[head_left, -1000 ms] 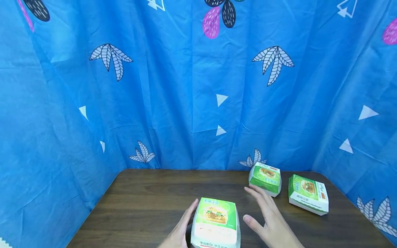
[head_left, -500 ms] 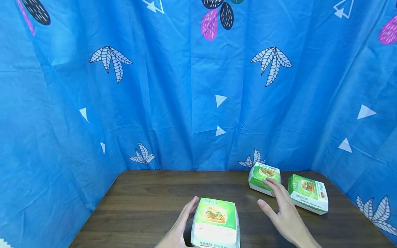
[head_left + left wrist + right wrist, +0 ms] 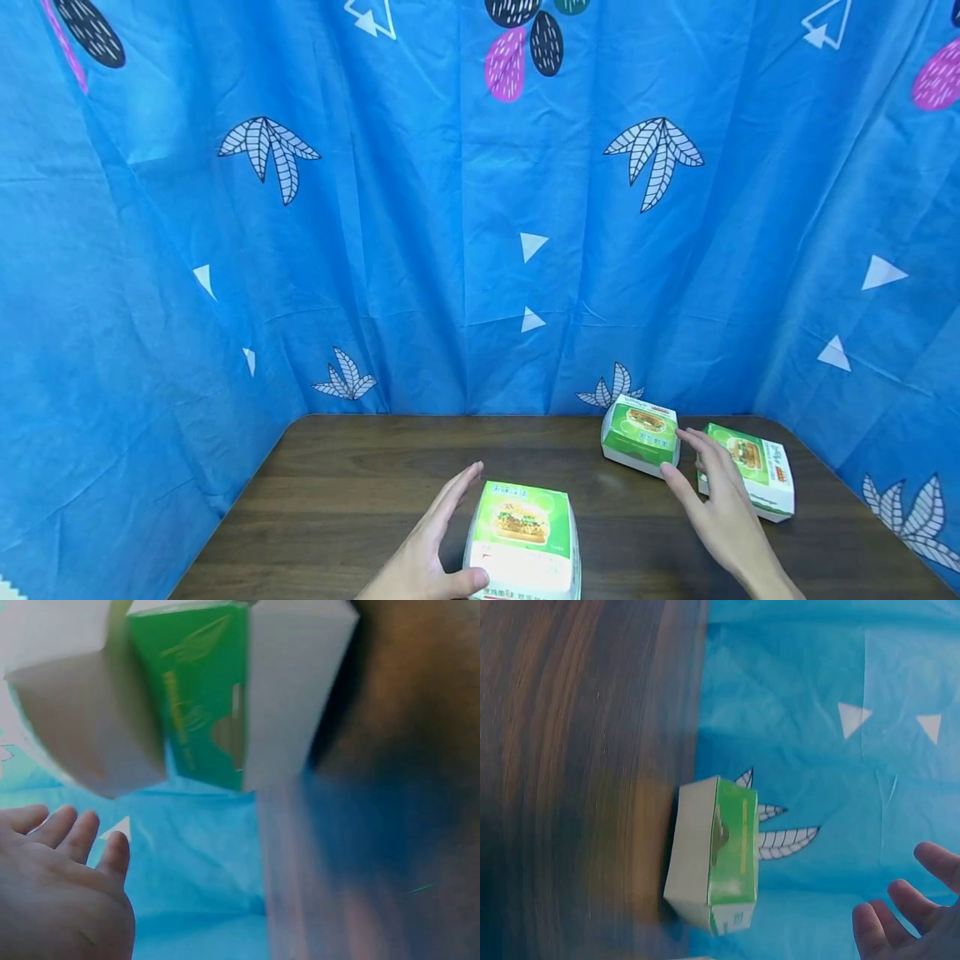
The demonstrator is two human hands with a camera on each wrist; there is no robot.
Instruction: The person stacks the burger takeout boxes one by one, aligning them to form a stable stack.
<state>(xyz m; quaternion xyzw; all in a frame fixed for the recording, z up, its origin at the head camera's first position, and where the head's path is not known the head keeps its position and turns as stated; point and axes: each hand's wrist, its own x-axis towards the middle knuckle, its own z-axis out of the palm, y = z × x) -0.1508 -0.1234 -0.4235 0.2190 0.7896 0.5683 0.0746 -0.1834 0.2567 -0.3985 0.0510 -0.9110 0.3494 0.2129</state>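
Observation:
A green-and-white hamburger box (image 3: 523, 546) stands at the front middle of the table. At its left side is my left hand (image 3: 427, 554), fingers extended, thumb by the box's front left edge. The left wrist view shows that hand (image 3: 67, 892) apart from a green-and-white box (image 3: 202, 697); a white panel (image 3: 94, 720) leans beside it, its connection unclear. Farther right, my right hand (image 3: 720, 521) hovers with spread fingers before two more burger boxes, one at the back (image 3: 639, 435) and one at the right (image 3: 761, 467), which it partly covers. It holds nothing.
The dark wooden table (image 3: 337, 508) is enclosed by a blue patterned curtain (image 3: 420, 250) at the back and both sides. In the right wrist view, one box (image 3: 735, 847) stands close to the curtain.
My right hand has moved rightward, away from the front box and toward the right box. My left fingers have spread away from the front box, and the thumb now shows. The boxes have stayed put.

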